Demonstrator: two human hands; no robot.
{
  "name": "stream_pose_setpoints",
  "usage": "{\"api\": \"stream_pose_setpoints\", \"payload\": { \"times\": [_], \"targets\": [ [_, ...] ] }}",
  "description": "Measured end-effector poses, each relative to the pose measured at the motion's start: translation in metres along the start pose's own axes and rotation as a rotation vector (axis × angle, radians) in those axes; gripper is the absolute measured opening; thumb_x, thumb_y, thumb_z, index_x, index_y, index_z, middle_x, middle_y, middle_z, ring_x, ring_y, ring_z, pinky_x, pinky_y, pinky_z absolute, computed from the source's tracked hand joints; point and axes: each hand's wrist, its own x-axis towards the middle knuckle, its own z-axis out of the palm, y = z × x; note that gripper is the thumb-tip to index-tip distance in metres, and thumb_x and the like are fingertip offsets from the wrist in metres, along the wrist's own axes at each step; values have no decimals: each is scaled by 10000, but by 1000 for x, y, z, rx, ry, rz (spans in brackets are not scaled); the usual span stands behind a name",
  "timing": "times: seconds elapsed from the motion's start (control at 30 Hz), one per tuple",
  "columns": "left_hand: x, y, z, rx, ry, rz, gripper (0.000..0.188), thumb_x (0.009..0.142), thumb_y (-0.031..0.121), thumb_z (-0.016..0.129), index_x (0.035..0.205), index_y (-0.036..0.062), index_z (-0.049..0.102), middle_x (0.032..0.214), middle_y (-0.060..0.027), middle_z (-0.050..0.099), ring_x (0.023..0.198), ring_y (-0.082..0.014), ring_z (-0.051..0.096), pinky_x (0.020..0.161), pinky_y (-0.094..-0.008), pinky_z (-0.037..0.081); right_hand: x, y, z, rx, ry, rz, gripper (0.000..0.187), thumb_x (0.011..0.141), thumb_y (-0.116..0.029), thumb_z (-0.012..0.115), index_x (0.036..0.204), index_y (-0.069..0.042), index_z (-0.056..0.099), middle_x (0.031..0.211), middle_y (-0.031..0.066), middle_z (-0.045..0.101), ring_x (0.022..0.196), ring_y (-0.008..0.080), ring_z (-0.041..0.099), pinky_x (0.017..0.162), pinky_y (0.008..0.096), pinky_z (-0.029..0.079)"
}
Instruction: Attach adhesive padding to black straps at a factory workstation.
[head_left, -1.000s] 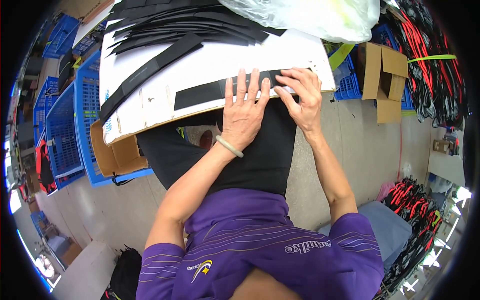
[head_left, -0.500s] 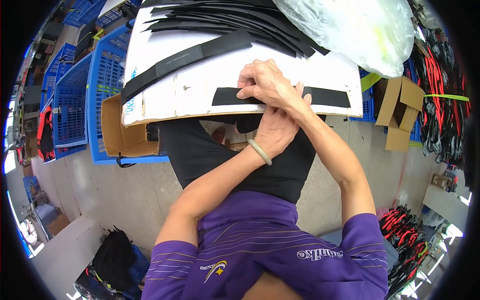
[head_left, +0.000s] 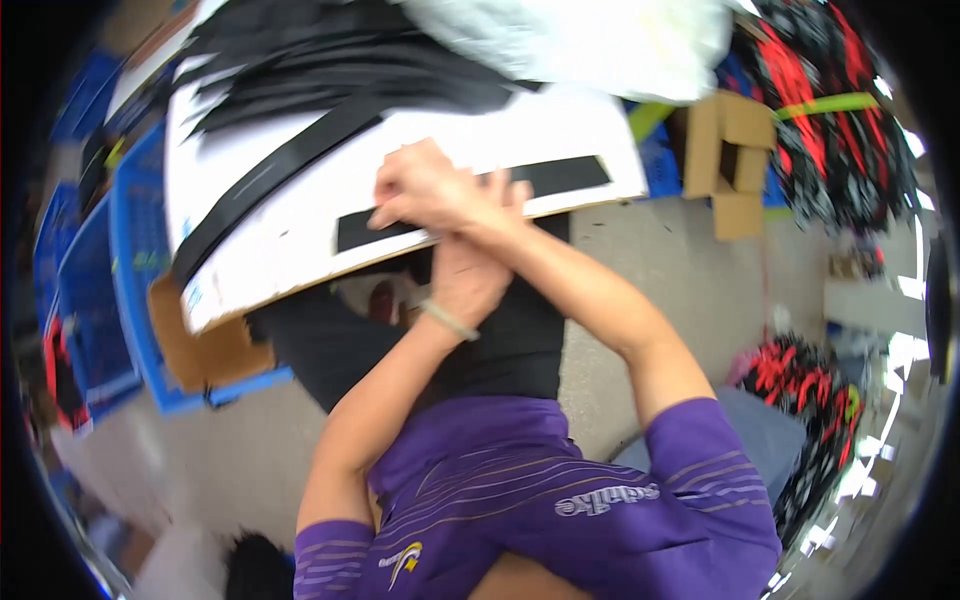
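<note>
A flat black fabric strip (head_left: pixel 570 177) lies along the near edge of a white-topped board (head_left: pixel 290 255). My right hand (head_left: pixel 425 187) crosses over my left wrist area and rests above the strip's left part, its fingers curled and closed. Whatever those fingers may hold is hidden. Beneath it, my left hand (head_left: pixel 470 272), with a pale bangle (head_left: pixel 448 320) at the wrist, reaches up over the board's edge. Its fingers are stretched out onto the middle of the strip, partly covered by my right wrist. A longer black strip (head_left: pixel 270 168) lies slanted at the left.
Behind the strips lies a pile of black strips (head_left: pixel 330 60), beside a translucent plastic bag (head_left: pixel 600 40). Blue crates (head_left: pixel 140 260) and an open carton (head_left: pixel 190 345) stand left. Another carton (head_left: pixel 715 150) and bundled black-and-red straps (head_left: pixel 830 110) are at the right.
The whole view has shifted and tilted with my head, blurring the picture. Both hands keep nearly the same crossed position on the strip.
</note>
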Motion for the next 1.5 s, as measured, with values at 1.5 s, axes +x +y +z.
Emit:
{"api": "stream_pose_setpoints", "payload": {
  "times": [1.5],
  "targets": [
    [3, -15, -9, -14, -12, 98, 514, 897, 262, 470, 1392, 138, 409, 1449, -168, 371, 1342, -384, 349, 1064, -532, 299, 4, -16, -1, 10, 6, -33, 237, 613, -262, 779, 689, -55, 693, 690, 86, 645, 726, 270, 594, 729, 379, 471]
  ]
}}
